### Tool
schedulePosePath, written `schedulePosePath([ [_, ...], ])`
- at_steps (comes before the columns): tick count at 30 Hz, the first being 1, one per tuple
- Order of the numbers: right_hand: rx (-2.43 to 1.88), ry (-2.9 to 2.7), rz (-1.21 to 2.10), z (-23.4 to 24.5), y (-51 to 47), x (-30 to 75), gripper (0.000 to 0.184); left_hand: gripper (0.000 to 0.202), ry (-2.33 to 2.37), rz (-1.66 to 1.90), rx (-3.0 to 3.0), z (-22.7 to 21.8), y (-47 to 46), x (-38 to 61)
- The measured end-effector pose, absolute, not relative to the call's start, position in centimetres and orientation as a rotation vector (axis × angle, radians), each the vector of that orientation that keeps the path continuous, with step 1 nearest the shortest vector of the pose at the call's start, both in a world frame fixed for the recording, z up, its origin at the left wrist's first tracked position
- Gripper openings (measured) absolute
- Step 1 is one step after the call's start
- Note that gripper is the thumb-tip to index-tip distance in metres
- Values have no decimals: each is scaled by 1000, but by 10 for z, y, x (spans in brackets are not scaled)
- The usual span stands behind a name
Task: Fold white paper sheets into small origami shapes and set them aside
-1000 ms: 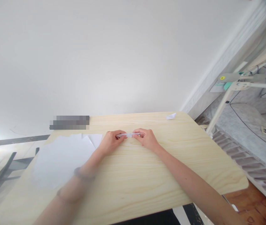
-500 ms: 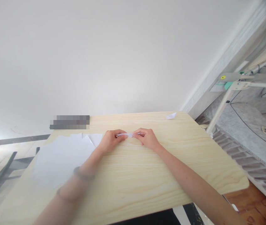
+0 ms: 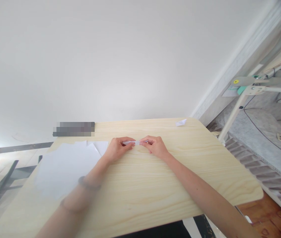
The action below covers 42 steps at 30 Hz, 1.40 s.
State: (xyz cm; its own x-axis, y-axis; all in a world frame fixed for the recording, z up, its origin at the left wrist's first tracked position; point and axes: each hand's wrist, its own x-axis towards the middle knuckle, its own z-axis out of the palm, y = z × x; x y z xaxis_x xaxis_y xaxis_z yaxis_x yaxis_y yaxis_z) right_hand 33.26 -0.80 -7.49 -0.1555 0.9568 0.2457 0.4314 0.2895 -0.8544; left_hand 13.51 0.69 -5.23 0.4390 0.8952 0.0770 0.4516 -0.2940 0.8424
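Note:
A small folded piece of white paper (image 3: 137, 142) is stretched between my two hands, just above or on the wooden table (image 3: 155, 185). My left hand (image 3: 119, 147) pinches its left end between thumb and fingers. At the other end, my right hand (image 3: 154, 144) grips the paper in the same way, fingertips close to those of the left. Much of the paper is hidden behind the fingers, so its folds are hard to make out. A dark band circles my left wrist.
White paper sheets (image 3: 66, 165) lie spread on the table's left, partly under my left forearm. A small folded paper piece (image 3: 180, 122) sits near the back right edge. A blurred dark object (image 3: 74, 129) lies at the back left. A white metal frame (image 3: 234, 115) stands to the right.
The fingers of my left hand have shifted very slightly on the paper, and a bit more of its flat face shows there. Otherwise both hands stay in place.

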Motion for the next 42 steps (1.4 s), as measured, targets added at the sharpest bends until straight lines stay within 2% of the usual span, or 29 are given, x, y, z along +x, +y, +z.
schedulePosePath([
  [28, -1331, -1799, 619, -73, -10, 329, 21, 30, 1227, 716, 2006, -49, 4, 141],
  [38, -1233, -1797, 738, -70, -10, 329, 17, 28, 1178, 677, 2039, -47, 3, 139],
  [42, -1287, -1753, 762, -71, -9, 331, 22, 33, 1272, 670, 2016, -50, 6, 138],
])
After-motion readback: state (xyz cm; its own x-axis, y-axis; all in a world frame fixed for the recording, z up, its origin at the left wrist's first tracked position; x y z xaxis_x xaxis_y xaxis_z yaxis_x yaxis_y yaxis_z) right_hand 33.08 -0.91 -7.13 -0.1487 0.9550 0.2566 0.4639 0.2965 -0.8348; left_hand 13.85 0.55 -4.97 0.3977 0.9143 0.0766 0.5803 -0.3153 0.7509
